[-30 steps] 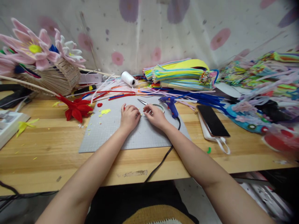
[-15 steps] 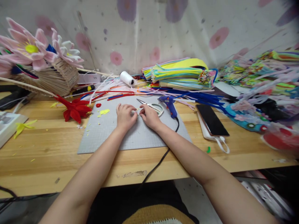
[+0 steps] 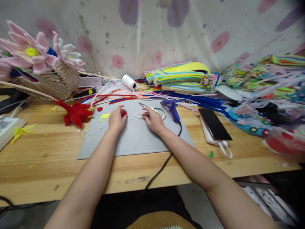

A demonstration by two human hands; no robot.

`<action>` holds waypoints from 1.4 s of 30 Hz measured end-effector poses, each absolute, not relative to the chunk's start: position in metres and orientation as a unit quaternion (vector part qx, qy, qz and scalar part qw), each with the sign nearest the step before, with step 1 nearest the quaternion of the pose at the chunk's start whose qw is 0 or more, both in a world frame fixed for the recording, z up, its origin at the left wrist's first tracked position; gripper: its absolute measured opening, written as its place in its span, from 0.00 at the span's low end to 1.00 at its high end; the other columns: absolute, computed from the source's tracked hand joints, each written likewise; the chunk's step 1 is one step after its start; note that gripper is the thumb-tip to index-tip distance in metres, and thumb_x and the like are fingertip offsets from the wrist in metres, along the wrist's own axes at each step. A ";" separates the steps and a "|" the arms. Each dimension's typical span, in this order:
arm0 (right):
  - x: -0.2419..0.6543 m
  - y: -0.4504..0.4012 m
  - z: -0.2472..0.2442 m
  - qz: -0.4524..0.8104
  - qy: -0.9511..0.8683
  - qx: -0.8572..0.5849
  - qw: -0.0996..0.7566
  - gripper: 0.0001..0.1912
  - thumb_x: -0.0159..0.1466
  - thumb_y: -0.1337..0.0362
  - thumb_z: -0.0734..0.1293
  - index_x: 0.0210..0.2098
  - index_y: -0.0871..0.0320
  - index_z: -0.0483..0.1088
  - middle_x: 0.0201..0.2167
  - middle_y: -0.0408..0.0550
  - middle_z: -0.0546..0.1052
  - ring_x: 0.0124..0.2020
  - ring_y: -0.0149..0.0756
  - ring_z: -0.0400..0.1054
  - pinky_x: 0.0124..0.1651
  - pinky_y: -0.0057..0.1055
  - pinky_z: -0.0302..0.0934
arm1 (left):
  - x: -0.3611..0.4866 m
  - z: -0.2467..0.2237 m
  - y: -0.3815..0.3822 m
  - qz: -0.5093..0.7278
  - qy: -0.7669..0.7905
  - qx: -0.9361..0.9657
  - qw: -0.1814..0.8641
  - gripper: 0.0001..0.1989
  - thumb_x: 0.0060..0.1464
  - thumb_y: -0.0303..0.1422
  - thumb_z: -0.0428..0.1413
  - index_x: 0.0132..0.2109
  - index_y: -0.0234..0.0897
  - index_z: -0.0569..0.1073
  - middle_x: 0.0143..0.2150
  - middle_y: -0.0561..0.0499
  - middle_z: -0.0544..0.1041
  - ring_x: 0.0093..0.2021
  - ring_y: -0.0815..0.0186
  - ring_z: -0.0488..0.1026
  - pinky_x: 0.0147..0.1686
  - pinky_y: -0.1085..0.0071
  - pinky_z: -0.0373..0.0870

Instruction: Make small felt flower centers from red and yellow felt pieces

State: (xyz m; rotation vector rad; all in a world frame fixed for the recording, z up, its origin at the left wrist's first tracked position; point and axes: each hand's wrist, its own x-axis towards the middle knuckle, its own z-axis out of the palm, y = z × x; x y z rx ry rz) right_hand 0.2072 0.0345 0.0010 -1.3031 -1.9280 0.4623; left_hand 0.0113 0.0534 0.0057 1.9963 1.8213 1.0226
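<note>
Over the grey cutting mat, my left hand has its fingers curled round a small red piece. My right hand is to its right, fingertips together at the end of thin white strands that trail between the two hands. Scissors with pale handles lie just behind my right hand, partly covered by it. A blue glue gun rests to their right. Yellow scraps and a red piece lie left of my left hand.
A red fuzzy flower lies left of the mat. Behind are a white thread spool and bundled pipe cleaners. A phone is at the right. A black cord crosses the table's front edge.
My left hand has moved left, away from my right hand, and a red piece now shows at its fingers. White strands are now visible between the hands.
</note>
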 end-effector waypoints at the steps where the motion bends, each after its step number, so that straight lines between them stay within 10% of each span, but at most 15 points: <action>1: 0.208 0.035 0.000 0.185 -0.752 -0.508 0.377 0.20 0.58 0.75 0.60 0.49 0.56 0.61 0.37 0.45 0.78 0.41 0.34 0.71 0.46 0.33 0.61 | 0.013 0.006 0.054 0.345 0.627 0.687 0.125 0.23 0.46 0.27 0.56 0.51 0.41 0.65 0.42 0.46 0.77 0.44 0.58 0.71 0.48 0.58 0.63; 10: 0.208 0.037 -0.003 0.196 -0.760 -0.483 0.387 0.26 0.53 0.79 0.56 0.50 0.56 0.59 0.38 0.45 0.76 0.39 0.32 0.71 0.44 0.32 0.62 | 0.014 0.008 0.047 0.432 0.603 0.649 0.167 0.23 0.44 0.26 0.57 0.50 0.41 0.67 0.40 0.48 0.76 0.37 0.64 0.72 0.41 0.64 0.67; 22: 0.209 0.032 0.005 0.177 -0.744 -0.507 0.399 0.22 0.55 0.74 0.57 0.48 0.57 0.61 0.36 0.45 0.77 0.36 0.35 0.69 0.43 0.33 0.60 | 0.011 0.027 0.024 0.615 0.495 0.357 0.499 0.16 0.43 0.30 0.58 0.40 0.35 0.63 0.30 0.51 0.74 0.33 0.64 0.77 0.36 0.67 0.72; 42: 0.142 0.050 0.012 0.209 -0.818 -0.472 0.255 0.16 0.56 0.73 0.62 0.44 0.55 0.63 0.33 0.43 0.75 0.39 0.34 0.65 0.42 0.31 0.56 | -0.021 0.028 0.022 0.636 0.502 0.371 0.455 0.22 0.35 0.34 0.64 0.40 0.37 0.66 0.32 0.52 0.75 0.34 0.67 0.75 0.31 0.72 0.68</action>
